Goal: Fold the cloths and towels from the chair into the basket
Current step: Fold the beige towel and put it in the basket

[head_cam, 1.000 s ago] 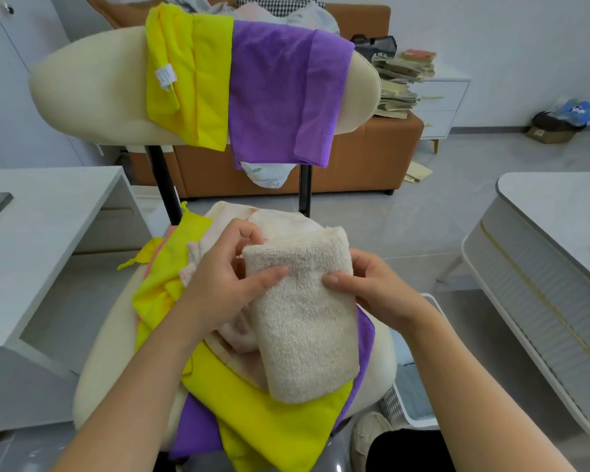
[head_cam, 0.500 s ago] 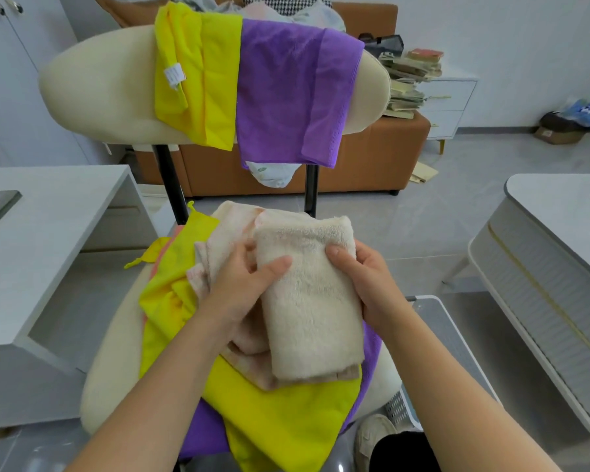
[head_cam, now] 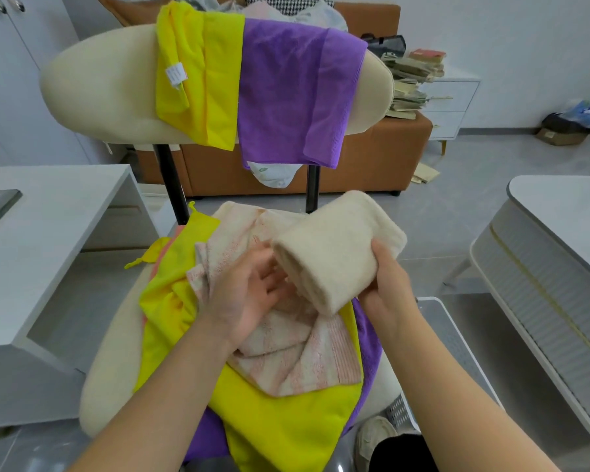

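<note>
You stand on a grey tiled floor with a brown sofa along the far wall. There are two white surfaces: the left surface and the right surface. One white drawer cabinet at the far right carries a stack of books.

Between the surfaces is one cream chair, its seat near you and its backrest farther off. Two cloths hang over the backrest, the hanging yellow cloth on the left and the hanging purple cloth touching it on the right.

On the seat lie a yellow cloth, though it may be more than one, and one purple cloth showing at the right edge. One pink towel lies crumpled on top.

The white basket sits on the floor, near and right of the seat.

Your right hand grips one folded cream towel, thumb on top, lifted above the pink towel. Your left hand holds nothing. Its palm is turned up and its fingers are relaxed beside the cream towel's left end.
</note>
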